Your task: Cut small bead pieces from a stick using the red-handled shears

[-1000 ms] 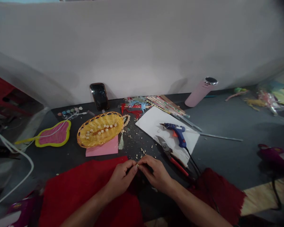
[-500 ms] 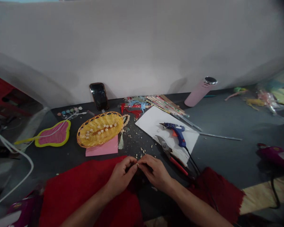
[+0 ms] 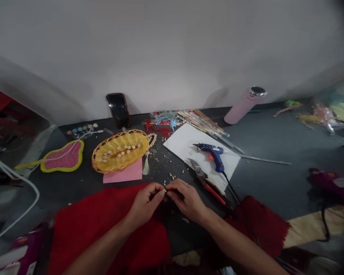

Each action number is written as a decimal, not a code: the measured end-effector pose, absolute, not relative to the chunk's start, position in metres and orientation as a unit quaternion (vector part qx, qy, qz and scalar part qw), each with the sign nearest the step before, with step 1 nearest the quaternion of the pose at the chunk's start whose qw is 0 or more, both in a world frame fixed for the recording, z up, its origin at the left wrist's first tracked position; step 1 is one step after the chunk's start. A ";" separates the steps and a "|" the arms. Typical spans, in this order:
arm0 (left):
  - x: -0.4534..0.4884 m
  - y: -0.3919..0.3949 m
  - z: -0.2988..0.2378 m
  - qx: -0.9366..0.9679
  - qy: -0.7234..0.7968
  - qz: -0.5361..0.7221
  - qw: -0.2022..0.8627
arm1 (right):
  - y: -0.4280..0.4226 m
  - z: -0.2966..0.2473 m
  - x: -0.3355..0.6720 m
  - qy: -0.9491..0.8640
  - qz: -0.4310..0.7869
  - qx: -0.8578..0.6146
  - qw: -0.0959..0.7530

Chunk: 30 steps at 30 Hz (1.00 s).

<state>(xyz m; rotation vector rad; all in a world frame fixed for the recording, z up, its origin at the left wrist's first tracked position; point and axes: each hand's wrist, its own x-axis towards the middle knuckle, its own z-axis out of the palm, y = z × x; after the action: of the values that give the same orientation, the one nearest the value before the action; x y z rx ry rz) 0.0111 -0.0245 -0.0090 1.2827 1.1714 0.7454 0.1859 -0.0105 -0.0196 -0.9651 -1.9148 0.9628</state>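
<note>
Since a moment ago the table [image 3: 272, 147] and its basket [image 3: 132, 158] have merely slid up a touch in view, and with them the left hand [image 3: 145, 206] and right hand [image 3: 190, 200], nearly meeting at the fingertips. In the basket the pale clusters [image 3: 129, 147] look done to me, while loose beads [image 3: 172, 176] just beyond the hands seem left over. Tiniest, a pale piece [image 3: 164, 190] sits pinched in the left fingertips, unfinished by my guess; whether the right grips it, I can't tell.

Left hand [image 3: 145, 204], right hand [image 3: 189, 200], pale bit [image 3: 164, 190] between, yellow basket [image 3: 132, 160]
</note>
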 end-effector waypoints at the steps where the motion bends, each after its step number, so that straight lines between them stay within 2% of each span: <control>1: 0.011 -0.025 -0.009 0.550 0.503 0.320 0.584 | -0.011 -0.020 0.186 -0.752 0.377 -0.379 0.386; 18: 0.011 -0.026 -0.009 0.571 0.513 0.300 0.566 | -0.013 -0.022 0.186 -0.743 0.376 -0.394 0.389; 26: 0.009 -0.026 -0.008 0.650 0.526 0.257 0.485 | -0.012 -0.018 0.187 -0.775 0.367 -0.394 0.331; 30: 0.009 -0.026 -0.007 0.652 0.527 0.250 0.485 | -0.013 -0.022 0.187 -0.779 0.362 -0.405 0.312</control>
<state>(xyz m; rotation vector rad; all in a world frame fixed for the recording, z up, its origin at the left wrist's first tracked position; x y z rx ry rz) 0.0095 -0.0258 -0.0068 1.5881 1.2820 0.6093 0.1866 -0.0129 -0.0216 -1.0687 -2.0563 0.9555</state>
